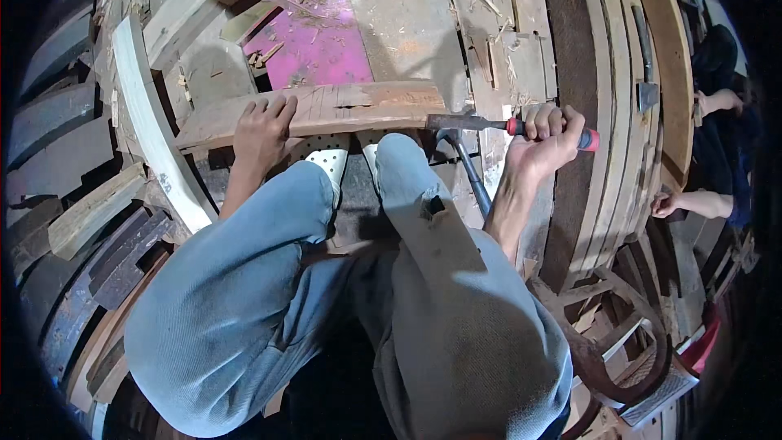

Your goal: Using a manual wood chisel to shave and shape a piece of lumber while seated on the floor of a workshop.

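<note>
While two bent legs in blue trousers (236, 310) fill the near side of the wooden board (326, 112), long stacked planks (607, 114) run well off to its right. Farther right of the board, beyond those planks, another person (735, 167) in dark clothing shows at the dim rim. Nearer than the board and to its right, a curved wooden frame (588, 364) lies among scraps. The board itself stretches crosswise just past the knees. Left of it bends a pale narrow strip (156, 126); beyond its far edge is a pink panel (322, 37) strewn with chips. At the board's left part, the left hand (265, 124) has its fingers close together, clamped over the board's upper side. Right of the board, the right hand (547, 140) has its fingers wrapped around the red-and-black handle of a metal tool (468, 122), whose tip meets the board's right end in view; contact is unclear. Beneath that tool is a dark-handled tool (476, 181). Dotted shoes (329, 161) peek out at the board's near edge.
</note>
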`<action>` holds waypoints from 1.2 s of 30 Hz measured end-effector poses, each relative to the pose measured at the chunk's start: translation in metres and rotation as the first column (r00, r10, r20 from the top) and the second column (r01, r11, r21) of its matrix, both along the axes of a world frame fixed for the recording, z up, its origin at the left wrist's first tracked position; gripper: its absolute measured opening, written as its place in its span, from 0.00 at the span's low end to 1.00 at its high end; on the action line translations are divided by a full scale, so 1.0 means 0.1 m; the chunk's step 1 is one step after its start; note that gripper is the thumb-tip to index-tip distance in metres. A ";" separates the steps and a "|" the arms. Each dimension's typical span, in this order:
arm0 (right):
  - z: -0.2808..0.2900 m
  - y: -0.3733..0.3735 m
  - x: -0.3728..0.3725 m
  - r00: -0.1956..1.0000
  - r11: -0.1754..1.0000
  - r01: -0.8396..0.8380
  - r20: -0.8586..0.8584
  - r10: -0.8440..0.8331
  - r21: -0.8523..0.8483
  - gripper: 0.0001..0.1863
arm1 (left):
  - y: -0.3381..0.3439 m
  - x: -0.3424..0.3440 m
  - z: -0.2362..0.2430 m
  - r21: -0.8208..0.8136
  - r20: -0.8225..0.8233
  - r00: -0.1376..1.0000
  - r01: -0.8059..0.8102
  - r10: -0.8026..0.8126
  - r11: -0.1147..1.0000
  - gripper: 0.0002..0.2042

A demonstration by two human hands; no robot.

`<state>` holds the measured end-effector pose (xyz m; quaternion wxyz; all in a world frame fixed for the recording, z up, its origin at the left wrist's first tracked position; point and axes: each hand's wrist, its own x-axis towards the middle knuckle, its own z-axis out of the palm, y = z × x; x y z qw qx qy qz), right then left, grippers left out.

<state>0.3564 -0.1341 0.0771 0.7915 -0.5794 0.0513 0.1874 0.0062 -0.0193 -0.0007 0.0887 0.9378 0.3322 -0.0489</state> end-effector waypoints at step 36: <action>-0.19 -0.14 0.15 0.996 0.994 -0.025 -0.083 0.034 0.110 0.16 | 0.07 0.01 0.04 -0.018 0.076 0.997 -0.015 0.016 1.000 0.31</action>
